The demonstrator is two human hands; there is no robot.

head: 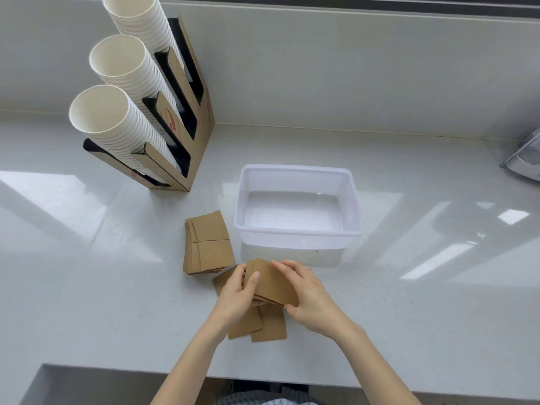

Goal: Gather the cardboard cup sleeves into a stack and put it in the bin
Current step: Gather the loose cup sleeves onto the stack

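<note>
Cardboard sleeves (273,283) pinched between left hand (238,296) and right hand (309,299) (both curled round the edges), just before the bin (298,229); second stack (208,244) beside.

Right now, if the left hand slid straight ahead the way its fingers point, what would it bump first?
Probably the near wall of the clear plastic bin. The left hand points up and right past the small stack of sleeves it holds with the right hand. Depth is hard to judge.

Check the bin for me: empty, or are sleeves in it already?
Empty. The bin shows only its bare white floor; every sleeve is outside it, in the hands or on the counter.
</note>
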